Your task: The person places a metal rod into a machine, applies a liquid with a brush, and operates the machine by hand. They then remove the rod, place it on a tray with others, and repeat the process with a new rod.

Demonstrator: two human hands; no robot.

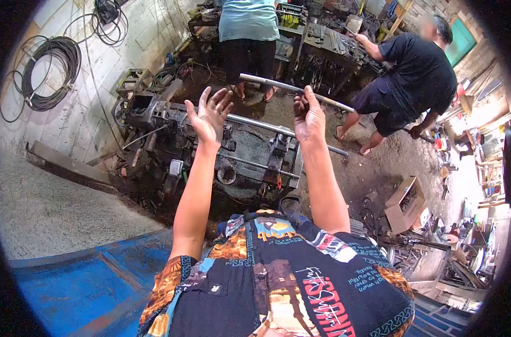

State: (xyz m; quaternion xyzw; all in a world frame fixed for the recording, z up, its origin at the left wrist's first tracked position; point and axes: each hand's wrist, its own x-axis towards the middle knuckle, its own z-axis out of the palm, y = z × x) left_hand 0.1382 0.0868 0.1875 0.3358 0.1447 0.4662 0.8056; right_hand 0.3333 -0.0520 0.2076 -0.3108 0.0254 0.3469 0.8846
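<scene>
My right hand (310,119) is raised ahead of me, its thumb and curled fingers around a slim metal rod (269,82). Both ends of the rod stick out past the hand, and it slopes down to the right. My left hand (211,119) is held up with the palm showing and the fingers spread, with nothing in it. Below both hands stands a greasy lathe-like machine (247,149). A longer shiny shaft (258,123) runs across this machine, partly hidden behind my hands.
One person in a light blue shirt (249,22) stands at a cluttered bench beyond the machine. Another in a black shirt (421,73) bends at the right, near a tool-covered bench (326,39). A cardboard box (404,205) sits on the floor; coiled cable (73,62) hangs left.
</scene>
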